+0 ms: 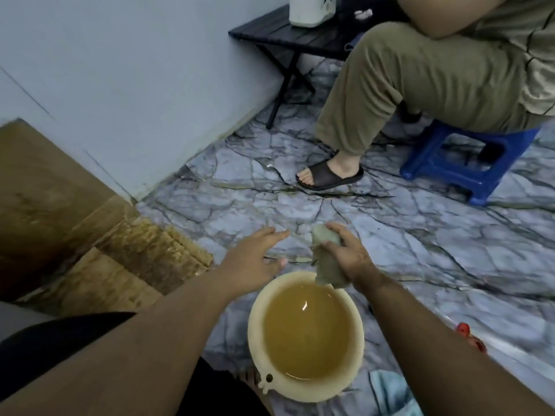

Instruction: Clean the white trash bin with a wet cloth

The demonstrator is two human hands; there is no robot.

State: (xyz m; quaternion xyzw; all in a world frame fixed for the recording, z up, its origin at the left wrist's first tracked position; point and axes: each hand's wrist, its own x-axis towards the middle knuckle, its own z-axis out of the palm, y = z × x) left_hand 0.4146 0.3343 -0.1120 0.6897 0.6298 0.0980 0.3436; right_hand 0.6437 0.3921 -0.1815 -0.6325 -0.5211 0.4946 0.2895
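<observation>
Cloth: one item, grey-green, bunched into a roll and clenched in my right hand. Its long axis runs near-far, one end poking out past the fingers, the other hanging at the far rim of the basin.

Basin: cream plastic, on the marble floor close to me, holding murky yellowish water. I judge the cloth freshly soaked, with wringing as the step in hand.

Left hand: released, fingers spread, holding nothing, hovering just left of the cloth and apart from it. It is placed to take the free far end for a twist.

White trash bin: I take the white container on the black bench to be it, though only its lower part shows. It lies well ahead and slightly right of both hands, upright against the wall. My right hand, already carrying the cloth, is the nearer.

Also present: a seated person's leg, a blue stool, cardboard at left.
</observation>
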